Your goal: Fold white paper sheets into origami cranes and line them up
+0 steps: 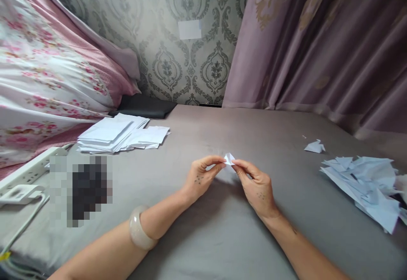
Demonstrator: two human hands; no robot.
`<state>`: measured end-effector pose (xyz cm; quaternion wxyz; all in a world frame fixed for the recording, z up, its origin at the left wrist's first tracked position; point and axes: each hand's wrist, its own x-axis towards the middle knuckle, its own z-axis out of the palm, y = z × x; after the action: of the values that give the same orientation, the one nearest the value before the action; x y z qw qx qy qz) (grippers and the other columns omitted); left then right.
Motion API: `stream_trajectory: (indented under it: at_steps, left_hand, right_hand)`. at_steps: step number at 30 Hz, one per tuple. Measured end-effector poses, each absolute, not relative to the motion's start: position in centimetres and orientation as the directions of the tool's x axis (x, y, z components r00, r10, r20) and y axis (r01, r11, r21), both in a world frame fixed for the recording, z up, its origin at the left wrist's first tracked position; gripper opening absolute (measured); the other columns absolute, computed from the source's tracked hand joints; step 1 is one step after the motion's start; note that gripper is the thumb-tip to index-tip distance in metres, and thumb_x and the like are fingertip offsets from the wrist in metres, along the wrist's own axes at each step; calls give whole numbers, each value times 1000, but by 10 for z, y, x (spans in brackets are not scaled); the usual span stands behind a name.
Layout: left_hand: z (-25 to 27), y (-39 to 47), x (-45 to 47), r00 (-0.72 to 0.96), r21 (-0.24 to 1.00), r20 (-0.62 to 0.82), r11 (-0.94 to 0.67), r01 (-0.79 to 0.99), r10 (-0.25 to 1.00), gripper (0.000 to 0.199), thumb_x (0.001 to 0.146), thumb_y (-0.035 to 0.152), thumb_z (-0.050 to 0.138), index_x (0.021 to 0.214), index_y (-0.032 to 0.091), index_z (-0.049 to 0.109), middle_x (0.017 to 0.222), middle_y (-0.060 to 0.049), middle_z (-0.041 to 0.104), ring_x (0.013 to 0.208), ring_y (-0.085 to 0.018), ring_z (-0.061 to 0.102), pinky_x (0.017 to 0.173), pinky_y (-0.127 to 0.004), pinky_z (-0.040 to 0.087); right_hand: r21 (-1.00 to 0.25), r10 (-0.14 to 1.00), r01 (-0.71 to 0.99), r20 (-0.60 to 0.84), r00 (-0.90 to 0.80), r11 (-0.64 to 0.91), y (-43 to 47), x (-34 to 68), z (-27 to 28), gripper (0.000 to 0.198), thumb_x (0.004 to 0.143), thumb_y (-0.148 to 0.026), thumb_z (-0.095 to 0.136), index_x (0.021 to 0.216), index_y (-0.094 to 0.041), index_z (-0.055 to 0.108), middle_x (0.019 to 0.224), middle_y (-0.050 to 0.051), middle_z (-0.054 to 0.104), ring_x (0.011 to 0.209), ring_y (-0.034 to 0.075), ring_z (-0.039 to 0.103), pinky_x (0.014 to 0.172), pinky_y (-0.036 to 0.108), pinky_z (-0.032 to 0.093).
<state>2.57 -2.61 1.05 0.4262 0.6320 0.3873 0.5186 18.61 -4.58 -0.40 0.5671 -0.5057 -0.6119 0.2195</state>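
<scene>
Between my two hands is a small piece of folded white paper, raised a little above the grey sheet. My left hand pinches its left corner between thumb and fingertips. On the opposite side, my right hand grips the right corner the same way. The paper has creased, pointed faces; its underside is hidden. A pale bangle circles my left wrist.
Stacked white paper sheets lie at the left. A pile of folded paper pieces sits at the right, with one small folded piece behind it. A power strip with cables runs along the left edge, near a blurred dark patch.
</scene>
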Motion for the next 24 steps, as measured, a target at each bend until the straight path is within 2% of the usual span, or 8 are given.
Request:
stream_trajectory:
  at_steps: [7,11,13,16,21,24]
  left_hand:
    - [11,-25,25,138,908,373,-391,150,918,10,79,27,66,83,20,72,82,-2,71,78,-15,60,77,-26,44]
    - [12,-25,24,158,883,407,-432,183,900,10,81,28,64,83,21,71,80,-2,69,76,-15,57,76,-28,44]
    - [12,-25,23,170,868,435,-461,181,885,11,82,28,62,84,21,70,82,-4,66,77,-15,56,76,-27,44]
    - [14,-25,21,173,856,449,-478,196,876,11,82,29,62,85,20,69,90,-5,61,84,-15,56,77,-26,44]
    - [17,-26,20,222,921,336,-369,127,915,13,79,30,66,80,18,66,106,-8,63,105,-19,56,90,-29,41]
    - [19,-27,21,250,985,174,-173,-28,953,19,77,34,68,77,16,64,104,-7,67,97,-19,60,86,-30,44]
  right_hand:
    - [-799,838,387,535,107,460,-46,186,1,13,84,-31,61,90,-26,71,92,1,70,83,16,64,79,28,49]
    - [-735,795,470,597,106,489,-46,185,4,13,84,-30,60,88,-26,71,92,3,62,81,15,60,77,29,48]
    - [-714,782,502,613,113,487,-46,185,6,12,84,-30,60,87,-26,71,94,3,60,84,16,59,80,30,48]
    - [-736,807,457,587,64,500,-46,185,7,12,86,-29,58,87,-26,69,94,3,64,89,17,60,85,31,47]
    - [-833,886,356,463,31,424,-50,184,11,15,87,-31,56,91,-24,68,89,1,69,84,15,63,82,29,49]
    - [-868,908,302,419,16,395,-52,183,13,18,88,-30,54,94,-24,69,94,1,70,88,16,64,83,28,50]
